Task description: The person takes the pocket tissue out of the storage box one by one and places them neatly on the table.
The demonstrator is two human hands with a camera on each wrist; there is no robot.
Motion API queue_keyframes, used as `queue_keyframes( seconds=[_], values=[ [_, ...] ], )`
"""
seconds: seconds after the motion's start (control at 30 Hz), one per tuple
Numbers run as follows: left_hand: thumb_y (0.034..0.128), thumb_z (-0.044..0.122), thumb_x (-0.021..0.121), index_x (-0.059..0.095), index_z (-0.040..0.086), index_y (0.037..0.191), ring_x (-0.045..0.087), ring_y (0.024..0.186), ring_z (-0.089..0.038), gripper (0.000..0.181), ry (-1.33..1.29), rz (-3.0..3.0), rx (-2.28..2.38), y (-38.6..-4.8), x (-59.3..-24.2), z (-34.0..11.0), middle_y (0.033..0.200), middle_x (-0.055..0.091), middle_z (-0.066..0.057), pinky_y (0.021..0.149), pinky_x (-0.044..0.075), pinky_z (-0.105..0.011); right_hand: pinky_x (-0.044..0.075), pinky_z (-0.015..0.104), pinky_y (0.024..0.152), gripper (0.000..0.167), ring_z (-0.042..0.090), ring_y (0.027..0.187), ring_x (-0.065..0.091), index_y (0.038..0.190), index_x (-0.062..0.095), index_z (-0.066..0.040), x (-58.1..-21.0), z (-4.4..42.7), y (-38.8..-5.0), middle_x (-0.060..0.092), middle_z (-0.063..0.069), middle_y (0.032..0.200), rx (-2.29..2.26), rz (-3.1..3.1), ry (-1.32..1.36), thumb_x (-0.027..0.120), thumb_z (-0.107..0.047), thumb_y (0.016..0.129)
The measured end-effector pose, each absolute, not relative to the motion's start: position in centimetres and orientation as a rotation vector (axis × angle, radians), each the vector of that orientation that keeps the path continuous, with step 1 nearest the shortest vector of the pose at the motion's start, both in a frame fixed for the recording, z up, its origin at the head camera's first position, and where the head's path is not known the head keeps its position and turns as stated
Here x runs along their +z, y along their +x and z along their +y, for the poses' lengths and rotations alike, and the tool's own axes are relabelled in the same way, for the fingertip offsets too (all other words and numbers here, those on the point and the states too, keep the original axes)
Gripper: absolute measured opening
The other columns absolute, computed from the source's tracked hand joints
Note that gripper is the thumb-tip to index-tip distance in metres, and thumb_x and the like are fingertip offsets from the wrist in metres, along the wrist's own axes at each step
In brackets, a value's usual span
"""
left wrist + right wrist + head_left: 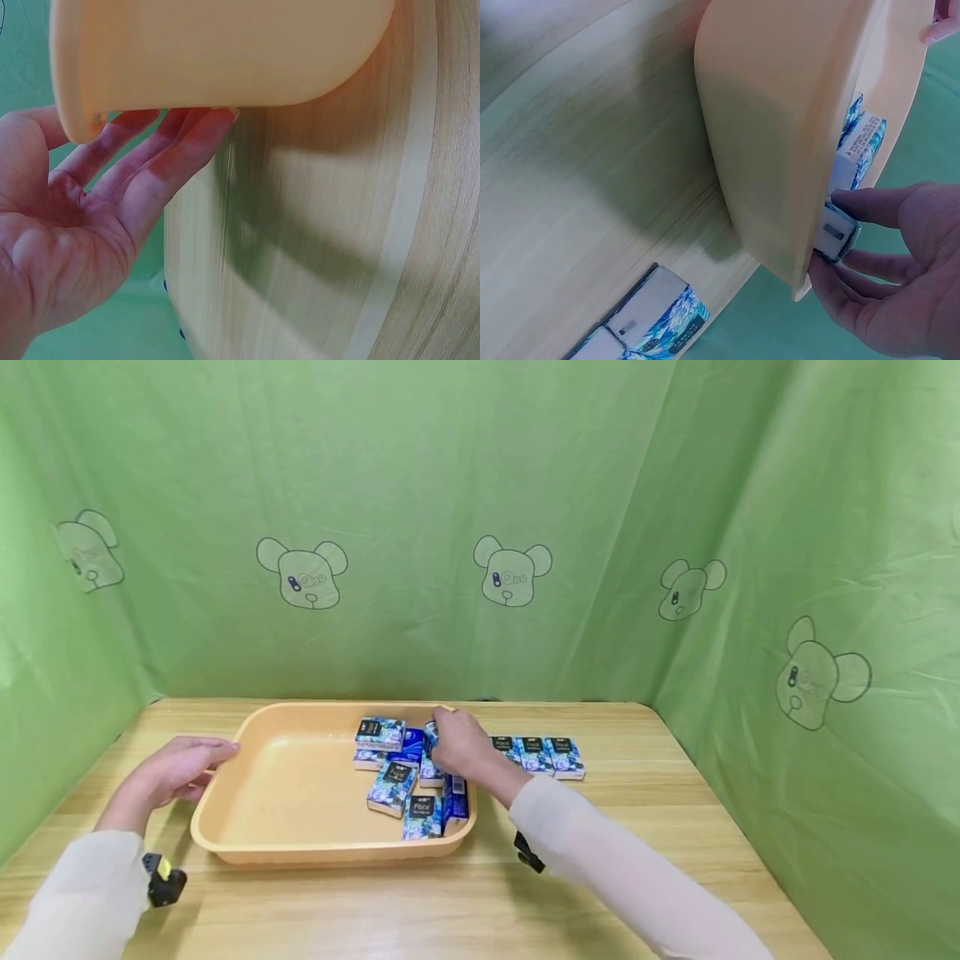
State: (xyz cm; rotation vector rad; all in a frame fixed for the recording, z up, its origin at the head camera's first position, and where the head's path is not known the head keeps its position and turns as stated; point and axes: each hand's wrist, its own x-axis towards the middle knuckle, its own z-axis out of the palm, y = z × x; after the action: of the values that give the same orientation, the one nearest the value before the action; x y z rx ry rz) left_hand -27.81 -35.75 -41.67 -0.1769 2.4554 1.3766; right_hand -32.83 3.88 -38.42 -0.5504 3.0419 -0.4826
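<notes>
My left hand [183, 768] holds the left rim of a peach plastic tray [322, 853]. In the left wrist view its thumb goes behind the rim and its fingers reach under the tray's side. At the tray's right end, my right hand [467, 745] pinches a small tissue pack [835, 231] between thumb and fingers, just inside the rim. The hand hides most of that pack in the head view. Several blue floral tissue packs [392, 787] lie loosely in the tray's right half, some stacked and some showing a plain blue side [454, 797].
Right of the tray, a row of tissue packs [537, 755] stands side by side on the wooden table [637, 835], partly covered by my right forearm. A green curtain [420, 635] with bear-head drawings encloses the table at the back and sides.
</notes>
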Motion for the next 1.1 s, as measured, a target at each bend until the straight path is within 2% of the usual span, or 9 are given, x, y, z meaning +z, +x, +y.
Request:
queue_keyframes(
  seconds=[0.17, 0.33, 0.57, 0.73, 1.1],
  values=[
    [0.1085, 0.038, 0.042, 0.024, -0.014, 0.153, 0.069, 0.088, -0.013, 0.071, -0.176, 2.461, 1.362, -27.8, -41.7, -35.8, 0.128, 0.062, -0.030, 0.075, 0.064, -0.034, 0.063, 0.035, 0.081, 0.058, 0.029, 0.098, 0.068, 0.141, 0.052, 0.000, -38.4, 3.9, -33.0, 0.068, 0.020, 0.120, -0.464, 3.041, -0.556, 0.069, -0.001, 0.086],
    [0.1084, 0.039, 0.043, 0.025, -0.014, 0.153, 0.069, 0.089, -0.012, 0.071, -0.173, 2.466, 1.358, -27.8, -41.6, -35.8, 0.128, 0.062, -0.029, 0.076, 0.064, -0.034, 0.062, 0.036, 0.084, 0.058, 0.029, 0.101, 0.068, 0.141, 0.052, 0.000, -38.0, 4.2, -33.1, 0.067, 0.021, 0.122, -0.471, 3.049, -0.555, 0.069, -0.002, 0.085],
    [0.1085, 0.039, 0.043, 0.024, -0.014, 0.153, 0.069, 0.089, -0.012, 0.072, -0.175, 2.467, 1.354, -27.9, -41.6, -35.8, 0.130, 0.060, -0.031, 0.076, 0.064, -0.034, 0.059, 0.026, 0.062, 0.062, 0.025, 0.087, 0.066, 0.143, 0.048, 0.001, -36.4, 5.0, -33.3, 0.066, 0.023, 0.123, -0.570, 3.019, -0.494, 0.067, 0.003, 0.084],
    [0.1086, 0.038, 0.042, 0.023, -0.014, 0.153, 0.069, 0.089, -0.013, 0.071, -0.170, 2.468, 1.355, -27.9, -41.5, -35.7, 0.132, 0.058, -0.033, 0.076, 0.064, -0.034, 0.057, 0.025, 0.057, 0.064, 0.023, 0.082, 0.066, 0.145, 0.048, -0.001, -35.5, 5.6, -33.6, 0.067, 0.022, 0.122, -0.588, 3.050, -0.441, 0.068, 0.002, 0.084],
    [0.1088, 0.039, 0.041, 0.023, -0.014, 0.153, 0.069, 0.092, -0.012, 0.072, -0.163, 2.475, 1.329, -27.9, -41.5, -35.8, 0.136, 0.056, -0.033, 0.077, 0.063, -0.034, 0.055, 0.027, 0.056, 0.065, 0.027, 0.083, 0.065, 0.145, 0.049, -0.002, -34.0, 8.1, -34.1, 0.068, 0.020, 0.115, -0.573, 3.126, -0.368, 0.065, 0.001, 0.082]
  ],
)
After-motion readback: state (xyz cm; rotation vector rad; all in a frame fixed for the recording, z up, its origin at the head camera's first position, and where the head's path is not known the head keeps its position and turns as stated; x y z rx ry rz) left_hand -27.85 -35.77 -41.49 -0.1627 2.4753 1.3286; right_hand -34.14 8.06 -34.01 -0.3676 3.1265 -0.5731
